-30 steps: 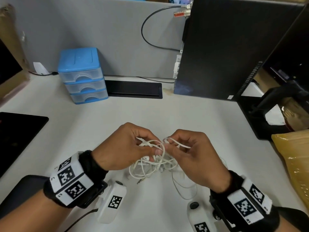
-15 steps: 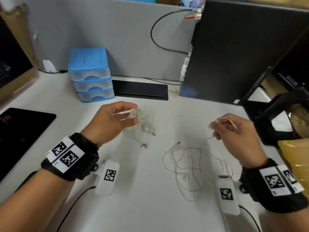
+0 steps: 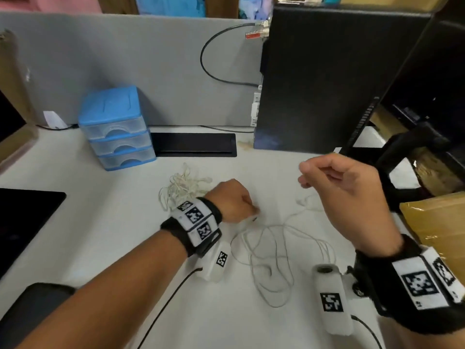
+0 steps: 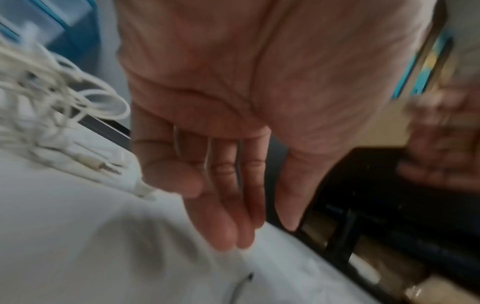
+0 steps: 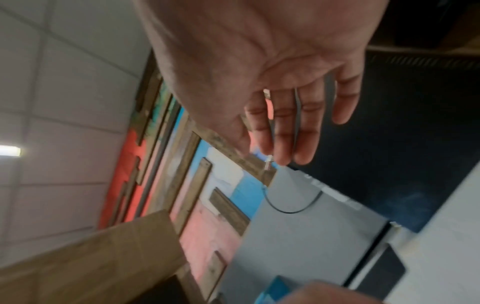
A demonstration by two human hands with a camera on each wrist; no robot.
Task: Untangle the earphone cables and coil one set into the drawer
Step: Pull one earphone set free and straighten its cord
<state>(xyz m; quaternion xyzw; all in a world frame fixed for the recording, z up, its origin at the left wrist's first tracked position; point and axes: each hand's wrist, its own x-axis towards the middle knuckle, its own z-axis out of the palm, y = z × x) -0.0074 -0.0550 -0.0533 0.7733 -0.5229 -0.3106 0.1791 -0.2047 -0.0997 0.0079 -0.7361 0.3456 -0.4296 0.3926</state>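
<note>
Two white earphone sets lie apart on the white desk [image 3: 100, 235]. A tangled bundle [image 3: 183, 187] rests behind my left wrist, also seen as the bundle [image 4: 52, 123] in the left wrist view. The other set [image 3: 276, 253] is spread in loose loops between my hands. Its plug [image 3: 254, 218] lies just by the fingertips of my left hand [image 3: 234, 200]. That left hand [image 4: 226, 205] points down with straight, empty fingers above the plug [image 4: 246, 277]. My right hand [image 3: 334, 187] hovers higher, relaxed and empty, as the right hand [image 5: 285, 123] confirms. The blue three-drawer unit [image 3: 118, 129] has all drawers closed.
A black computer tower [image 3: 314, 84] stands at the back right with a black desk cable cover [image 3: 193, 144] beside the drawers. A dark tablet [image 3: 25, 217] lies left, a brown package [image 3: 437, 222] and black stand [image 3: 407, 157] right, a dark phone [image 3: 32, 311] front left.
The left hand let the bundle drop on the desk and moved right and down to the loose set's plug. The right hand released its cable end and opened.
</note>
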